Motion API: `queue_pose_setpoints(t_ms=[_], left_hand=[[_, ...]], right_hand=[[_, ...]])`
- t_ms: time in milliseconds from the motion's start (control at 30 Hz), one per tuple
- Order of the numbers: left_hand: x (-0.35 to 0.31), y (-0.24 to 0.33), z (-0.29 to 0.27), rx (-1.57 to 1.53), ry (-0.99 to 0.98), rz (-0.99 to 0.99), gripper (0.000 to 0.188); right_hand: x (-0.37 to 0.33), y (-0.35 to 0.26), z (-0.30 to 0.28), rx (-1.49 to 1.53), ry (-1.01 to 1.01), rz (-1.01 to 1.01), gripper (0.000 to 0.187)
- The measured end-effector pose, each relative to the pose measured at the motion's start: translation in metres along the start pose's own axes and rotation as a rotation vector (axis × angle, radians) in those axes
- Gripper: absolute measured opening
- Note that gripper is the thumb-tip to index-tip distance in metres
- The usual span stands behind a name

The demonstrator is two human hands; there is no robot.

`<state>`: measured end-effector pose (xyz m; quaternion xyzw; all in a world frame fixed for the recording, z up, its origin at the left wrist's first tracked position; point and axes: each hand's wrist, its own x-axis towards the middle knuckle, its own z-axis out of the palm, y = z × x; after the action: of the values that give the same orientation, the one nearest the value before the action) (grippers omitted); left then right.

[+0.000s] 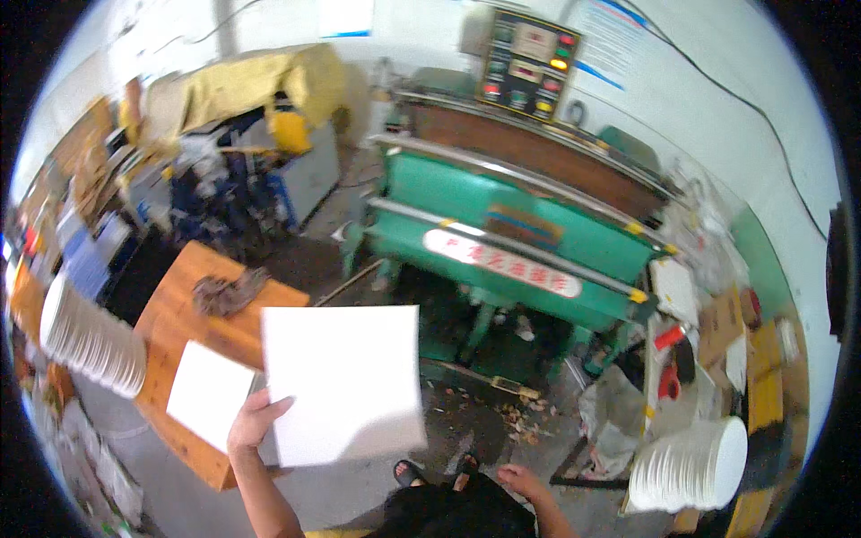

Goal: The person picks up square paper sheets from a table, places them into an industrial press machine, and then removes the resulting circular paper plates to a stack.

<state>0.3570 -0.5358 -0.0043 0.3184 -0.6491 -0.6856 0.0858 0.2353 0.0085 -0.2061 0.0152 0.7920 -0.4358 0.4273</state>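
My left hand (255, 421) grips the left edge of a large white sheet (345, 381), its thumb on top and the other fingers hidden beneath. The sheet is held out flat in front of me, partly over a wooden table (166, 318). On that table, beside my left wrist, lies a smaller white square stack or sheet (208, 394). A crumpled dark cloth (229, 291) sits farther back on the same tabletop. My right hand (518, 480) hangs low at my right side, fingers loosely curled, with nothing seen in it.
Ahead stands a green machine (448, 193) with metal bars and a control panel (531, 65). Stacks of white round discs rise at the left (90, 341) and right (691, 466). Scraps (516, 417) litter the floor near the machine. Cartons (726, 336) crowd the right.
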Motion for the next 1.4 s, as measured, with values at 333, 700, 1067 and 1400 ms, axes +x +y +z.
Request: queue_pose_setpoints(t_ms=[333, 700, 1067, 1400], left_hand=[[0.073, -0.024, 0.076, -1.362, -0.544, 0.356, 0.045], [0.006, -0.039, 0.264, -0.372, 0.039, -0.301, 0.038], [0.041, -0.017, 0.369, -0.546, -0.257, -0.481, 0.030], [0.135, -0.054, 0.438, -0.557, -0.165, -0.538, 0.036]], right_hand=[[-0.062, -0.207, -0.110, 0.353, 0.071, -0.551, 0.031], [0.307, -0.239, -0.284, 0.409, 0.449, -0.082, 0.042], [0.325, -0.288, -0.319, 1.085, -0.158, -0.142, 0.025], [0.238, -0.192, -0.419, 1.261, 0.088, -0.252, 0.027]])
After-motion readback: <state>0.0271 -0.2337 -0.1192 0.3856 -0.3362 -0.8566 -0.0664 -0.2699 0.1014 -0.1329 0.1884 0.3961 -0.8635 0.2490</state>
